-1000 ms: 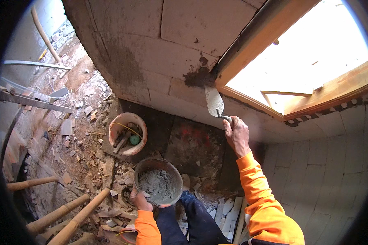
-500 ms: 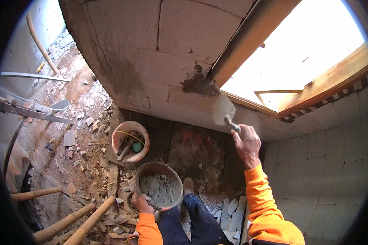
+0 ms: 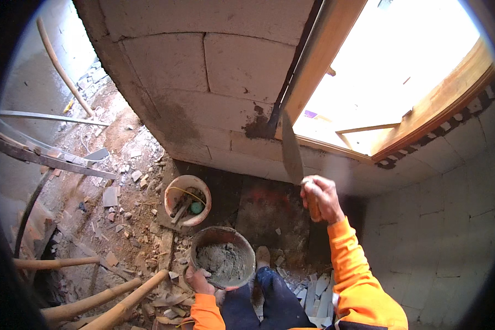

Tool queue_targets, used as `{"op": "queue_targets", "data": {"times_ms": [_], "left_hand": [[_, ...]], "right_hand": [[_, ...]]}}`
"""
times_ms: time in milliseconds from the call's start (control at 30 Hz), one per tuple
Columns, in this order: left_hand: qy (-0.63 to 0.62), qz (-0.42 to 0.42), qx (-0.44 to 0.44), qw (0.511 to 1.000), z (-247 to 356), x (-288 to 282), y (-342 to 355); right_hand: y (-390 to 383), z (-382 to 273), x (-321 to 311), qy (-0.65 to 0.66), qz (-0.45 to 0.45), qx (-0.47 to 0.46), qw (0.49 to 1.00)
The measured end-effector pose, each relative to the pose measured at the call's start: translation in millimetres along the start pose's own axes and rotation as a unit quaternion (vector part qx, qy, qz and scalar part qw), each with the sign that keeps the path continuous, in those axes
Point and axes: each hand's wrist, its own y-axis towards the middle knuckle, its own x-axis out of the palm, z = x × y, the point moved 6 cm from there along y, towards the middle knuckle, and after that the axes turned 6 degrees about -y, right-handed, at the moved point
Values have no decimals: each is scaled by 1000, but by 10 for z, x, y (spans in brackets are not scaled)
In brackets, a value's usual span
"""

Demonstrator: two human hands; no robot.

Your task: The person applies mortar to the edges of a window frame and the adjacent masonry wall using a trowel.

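In my right hand is a trowel, its wooden handle gripped and its blade pointing up toward the lower corner of the wooden window frame. The blade is turned edge-on beside the frame. Dark wet mortar is smeared on the block wall next to that corner. My left hand is closed on the rim of a bucket in front of my legs. Grey mortar lies inside it.
A second, pale bucket with tools and a green object stands beyond the first. Rubble and broken tile cover the floor at left. Wooden poles lean at lower left, with a metal bar above them. More block wall rises at right.
My right hand has turned the trowel from flat-on to edge-on, its tip now higher, by the frame corner. My left hand stays on the bucket rim. The view has shifted slightly.
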Motion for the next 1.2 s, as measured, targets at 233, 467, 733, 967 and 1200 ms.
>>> {"op": "queue_targets", "data": {"times_ms": [233,467,733,967,1200], "left_hand": [[-10,-34,-28,999,344,286,-523],[8,-3,7,1000,371,44,-724],[-27,51,12,998,201,-264,-879],[-35,82,40,995,280,-105,-1126],[-63,80,36,994,294,-143,-1171]], "right_hand": [[-185,443,-45,-362,-85,66,926],[985,-42,-306,-649,53,-21,759],[887,-163,-184,-579,101,-74,806],[858,236,-145,-587,55,-126,798],[1554,-14,153,-649,-37,-74,756]]}}
